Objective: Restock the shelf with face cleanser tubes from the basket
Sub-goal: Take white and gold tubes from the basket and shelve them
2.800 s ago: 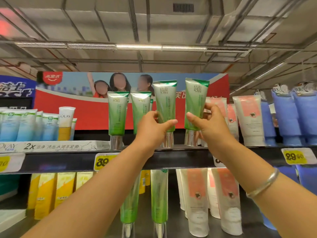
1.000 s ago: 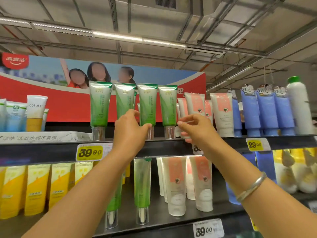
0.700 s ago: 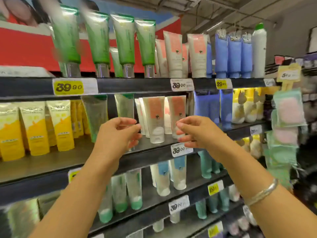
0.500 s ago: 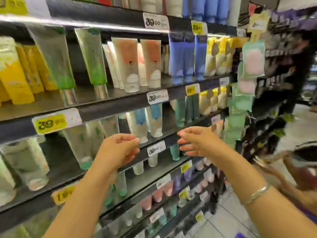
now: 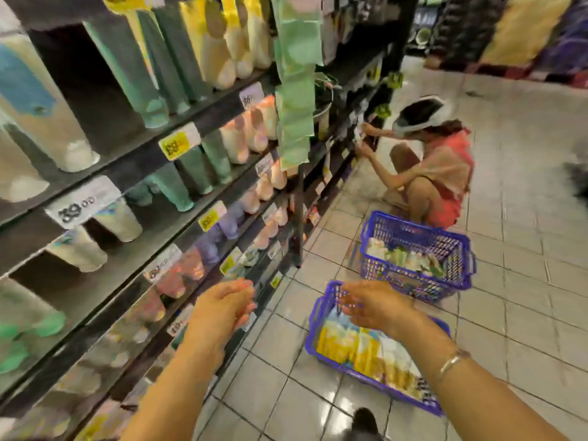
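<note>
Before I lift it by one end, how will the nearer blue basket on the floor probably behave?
The nearer blue basket looks like thin plastic lattice, so it may flex. Tubes fill it, so it is probably fairly heavy. Lifted at one end, the loose tubes would likely slide to the low side.

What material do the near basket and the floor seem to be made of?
The near basket looks like blue moulded plastic: its walls are an open grid with a smooth rim. The floor appears to be glazed ceramic tile: pale squares with dark joints and bright light reflections.
</note>
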